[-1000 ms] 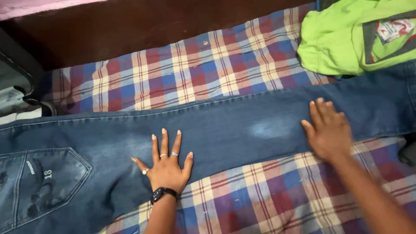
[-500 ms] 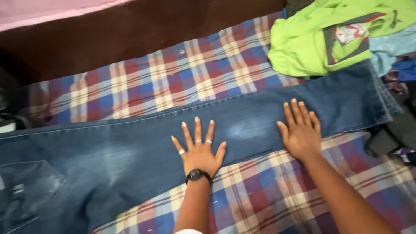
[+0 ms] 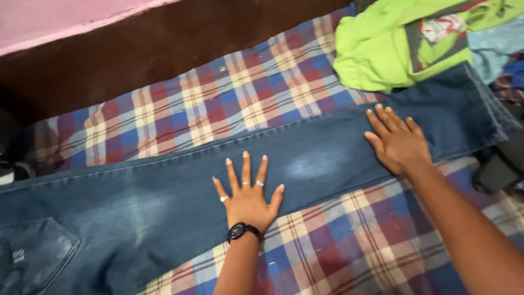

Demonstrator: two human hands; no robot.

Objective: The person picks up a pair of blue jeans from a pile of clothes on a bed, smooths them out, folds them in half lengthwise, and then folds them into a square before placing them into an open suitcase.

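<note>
Denim, faded blue, lies stretched flat across a bed: 1 pair of jeans (image 3: 164, 202) on a checked sheet (image 3: 218, 104) of red, blue and cream. Both hands press palm-down on the leg, holding nothing. Its fingers spread wide, the left hand (image 3: 248, 199) wears rings and a black wristwatch (image 3: 240, 230). With fingers closer together, the right hand (image 3: 398, 143) lies flat nearer the hem. Beyond the right hand's fingertips sits a crumpled lime-green garment (image 3: 382, 49). Past the sheet's far edge runs a dark brown board (image 3: 136, 54) under a pink wall (image 3: 54, 22).
</note>
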